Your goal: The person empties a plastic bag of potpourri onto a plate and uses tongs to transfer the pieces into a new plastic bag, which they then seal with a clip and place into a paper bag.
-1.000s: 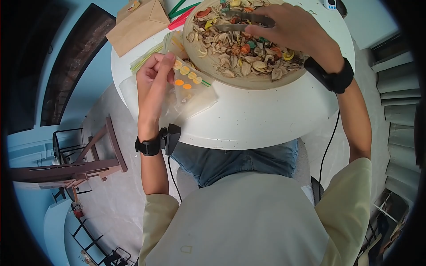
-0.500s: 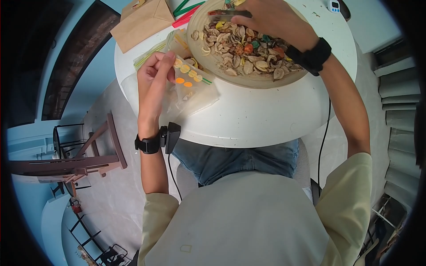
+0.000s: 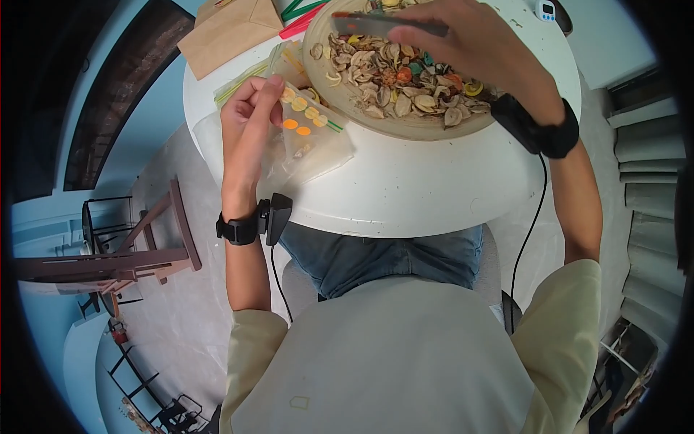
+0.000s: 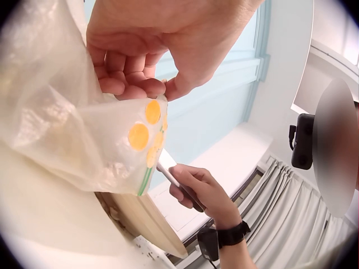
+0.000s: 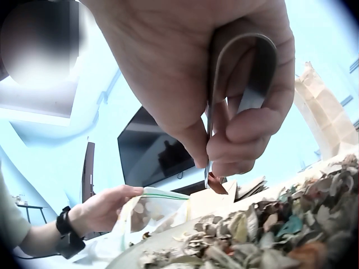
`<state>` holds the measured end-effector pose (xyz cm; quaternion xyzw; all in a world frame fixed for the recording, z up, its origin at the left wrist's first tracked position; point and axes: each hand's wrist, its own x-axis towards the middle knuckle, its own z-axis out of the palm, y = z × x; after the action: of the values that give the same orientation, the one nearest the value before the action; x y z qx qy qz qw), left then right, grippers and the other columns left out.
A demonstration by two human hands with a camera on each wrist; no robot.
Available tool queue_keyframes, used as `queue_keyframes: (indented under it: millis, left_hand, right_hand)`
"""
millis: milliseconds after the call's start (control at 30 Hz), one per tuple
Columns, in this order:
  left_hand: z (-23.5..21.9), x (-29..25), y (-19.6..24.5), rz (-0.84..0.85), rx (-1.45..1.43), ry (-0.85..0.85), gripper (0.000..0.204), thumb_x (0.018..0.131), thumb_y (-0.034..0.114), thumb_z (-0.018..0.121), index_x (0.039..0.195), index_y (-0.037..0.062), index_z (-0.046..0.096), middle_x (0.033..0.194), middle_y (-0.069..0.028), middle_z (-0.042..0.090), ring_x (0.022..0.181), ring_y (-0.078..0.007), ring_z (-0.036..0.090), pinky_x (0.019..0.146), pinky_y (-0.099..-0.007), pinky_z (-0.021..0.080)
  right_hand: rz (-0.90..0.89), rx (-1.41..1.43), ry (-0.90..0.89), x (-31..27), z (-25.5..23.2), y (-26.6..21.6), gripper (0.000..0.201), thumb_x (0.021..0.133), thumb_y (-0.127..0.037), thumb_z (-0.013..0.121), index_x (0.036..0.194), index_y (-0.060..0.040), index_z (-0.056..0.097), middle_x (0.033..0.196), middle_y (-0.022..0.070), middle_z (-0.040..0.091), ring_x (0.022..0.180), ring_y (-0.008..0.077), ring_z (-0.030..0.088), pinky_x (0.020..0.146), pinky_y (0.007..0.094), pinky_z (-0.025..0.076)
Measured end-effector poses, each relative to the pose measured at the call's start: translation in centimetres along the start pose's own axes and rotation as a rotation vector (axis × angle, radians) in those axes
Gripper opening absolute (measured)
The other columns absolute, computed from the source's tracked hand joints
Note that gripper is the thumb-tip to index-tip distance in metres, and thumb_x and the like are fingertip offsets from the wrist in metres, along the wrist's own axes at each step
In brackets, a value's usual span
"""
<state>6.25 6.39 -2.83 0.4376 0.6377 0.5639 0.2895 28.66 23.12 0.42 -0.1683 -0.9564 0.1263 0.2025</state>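
Note:
My left hand (image 3: 249, 119) pinches the top corner of a clear zip bag (image 3: 325, 152) with orange and yellow dots and a green seal line; in the left wrist view the bag (image 4: 84, 140) hangs below the curled fingers. My right hand (image 3: 484, 43) grips metal tweezers (image 3: 376, 25) above a round tray (image 3: 434, 134) of dried petals and pods (image 3: 405, 94). Seen from the right wrist, the tweezers (image 5: 211, 129) are squeezed together, with a small reddish-brown piece (image 5: 216, 184) at their tips, above the petals.
A brown paper bag (image 3: 228, 36) stands at the white table's back left, beside red and green strips (image 3: 303, 22). Another bag (image 3: 289, 65) lies between my left hand and the tray. A small white timer (image 3: 546, 10) sits at the back right.
The right hand moved up and left over the tray, then back right. The tweezers were apart and empty-looking earlier; now they are closed on a reddish piece. The left hand has barely moved.

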Motion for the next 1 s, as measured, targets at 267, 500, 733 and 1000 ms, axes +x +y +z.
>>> queue_keyframes:
  millis: [267, 500, 733, 1000]
  left_hand:
    - [-0.2, 0.0, -0.1, 0.019, 0.007, 0.018, 0.026, 0.093, 0.027, 0.063, 0.077, 0.0073, 0.059, 0.061, 0.0043, 0.05, 0.058, -0.0038, 0.044, 0.056, -0.0192, 0.033]
    - [-0.2, -0.4, 0.0, 0.019, -0.017, 0.009, 0.026, 0.093, 0.027, 0.063, 0.077, 0.0072, 0.059, 0.061, 0.0046, 0.05, 0.057, -0.0035, 0.043, 0.056, -0.0192, 0.032]
    - [0.0, -0.2, -0.2, 0.001, -0.002, -0.012, 0.026, 0.094, 0.026, 0.062, 0.076, 0.0074, 0.058, 0.062, 0.0046, 0.05, 0.056, -0.0032, 0.043, 0.056, -0.0193, 0.032]
    - [0.0, -0.3, -0.4, -0.004, -0.029, -0.028, 0.026, 0.094, 0.026, 0.062, 0.076, 0.0078, 0.058, 0.061, 0.0048, 0.049, 0.057, -0.0033, 0.043, 0.056, -0.0193, 0.032]
  right_hand:
    - [-0.021, 0.018, 0.03, -1.4, 2.1, -3.0, 0.045, 0.084, -0.048, 0.064, 0.098, -0.0057, 0.071, 0.081, 0.0125, 0.067, 0.078, 0.0309, 0.064, 0.073, 0.0416, 0.05]
    - [0.178, 0.002, 0.025, -1.6, -2.6, -2.4, 0.06, 0.086, -0.056, 0.062, 0.115, -0.0038, 0.067, 0.079, 0.014, 0.067, 0.073, 0.0277, 0.065, 0.07, 0.0348, 0.049]
    - [0.539, -0.098, 0.077, -5.7, -1.8, 1.1, 0.062, 0.09, -0.054, 0.059, 0.12, 0.0002, 0.063, 0.082, 0.0166, 0.068, 0.074, 0.0237, 0.066, 0.066, 0.0324, 0.05]
    - [0.537, -0.136, 0.102, -9.7, -3.5, -0.3, 0.059, 0.088, -0.053, 0.061, 0.117, -0.0018, 0.064, 0.083, 0.0204, 0.067, 0.082, 0.0302, 0.066, 0.073, 0.0389, 0.049]
